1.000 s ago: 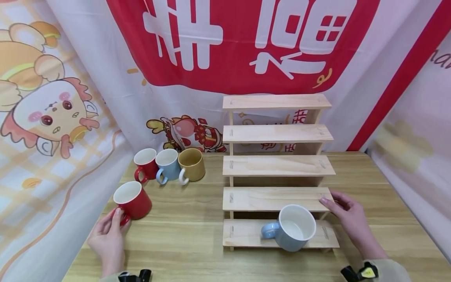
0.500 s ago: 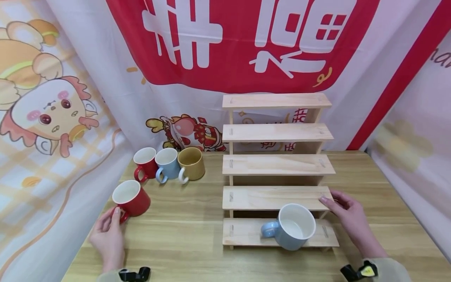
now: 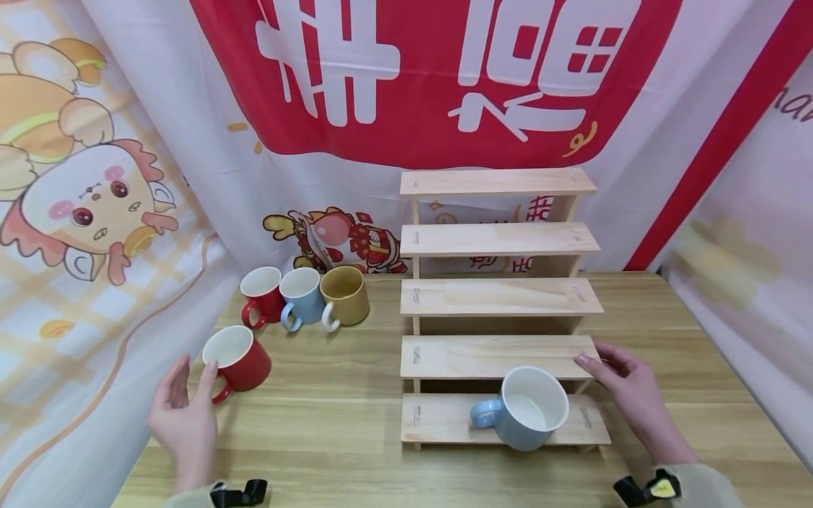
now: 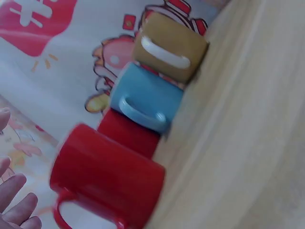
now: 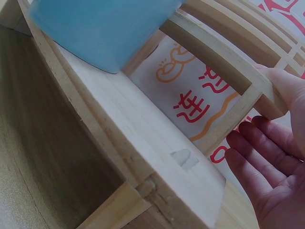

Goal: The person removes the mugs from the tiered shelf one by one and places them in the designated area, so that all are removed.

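Beside the front red mug (image 3: 248, 368) at the left, my left hand (image 3: 185, 423) is held with thumb and fingers apart, off its handle. That mug stands upright on the table, and the left wrist view shows its handle free. My right hand (image 3: 635, 395) holds the right end of the second-lowest board of a stepped wooden shelf (image 3: 438, 358). Its thumb lies on top, with the fingers beside and below the board in the right wrist view. A light blue mug (image 3: 527, 427) stands on the lowest board, handle to the left.
Behind the front red mug stand another red mug (image 3: 269, 300), a light blue mug (image 3: 308, 300) and a tan mug with a white handle (image 3: 351, 300). They are close together on the wooden table (image 3: 330, 437). Printed cloth (image 3: 343, 180) hangs behind and on both sides.
My left hand has let go of the red mug's handle and drawn slightly back to the left, its fingers spreading. My right hand and the shelf have stayed put.
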Demonstrator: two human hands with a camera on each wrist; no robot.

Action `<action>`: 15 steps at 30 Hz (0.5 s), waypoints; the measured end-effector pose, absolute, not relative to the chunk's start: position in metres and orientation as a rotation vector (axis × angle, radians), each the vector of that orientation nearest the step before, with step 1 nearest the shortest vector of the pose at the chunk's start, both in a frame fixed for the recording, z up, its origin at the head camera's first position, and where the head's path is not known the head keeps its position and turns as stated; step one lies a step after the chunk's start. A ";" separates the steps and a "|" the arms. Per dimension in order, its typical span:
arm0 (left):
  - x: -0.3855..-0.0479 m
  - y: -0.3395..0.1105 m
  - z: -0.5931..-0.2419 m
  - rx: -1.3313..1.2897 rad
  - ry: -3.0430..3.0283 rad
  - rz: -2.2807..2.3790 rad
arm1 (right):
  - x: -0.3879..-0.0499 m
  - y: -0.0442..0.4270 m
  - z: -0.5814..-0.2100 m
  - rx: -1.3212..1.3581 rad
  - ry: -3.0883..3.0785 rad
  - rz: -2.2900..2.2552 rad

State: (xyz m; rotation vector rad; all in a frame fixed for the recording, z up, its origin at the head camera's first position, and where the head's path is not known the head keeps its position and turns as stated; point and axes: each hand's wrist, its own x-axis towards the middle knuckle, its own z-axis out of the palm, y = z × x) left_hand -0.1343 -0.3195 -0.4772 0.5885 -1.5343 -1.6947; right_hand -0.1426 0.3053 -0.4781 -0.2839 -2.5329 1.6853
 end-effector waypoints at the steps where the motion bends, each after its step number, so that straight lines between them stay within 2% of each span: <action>1: -0.134 -0.317 -0.472 0.574 -1.546 -1.685 | -0.142 0.305 -0.478 -0.283 -2.533 1.688; 7: -0.133 -0.293 -0.440 0.431 -1.613 -1.642 | -0.143 0.305 -0.479 -0.280 -2.527 1.694; 15: -0.138 -0.242 -0.417 0.081 -1.714 -1.718 | -0.143 0.305 -0.479 -0.289 -2.523 1.701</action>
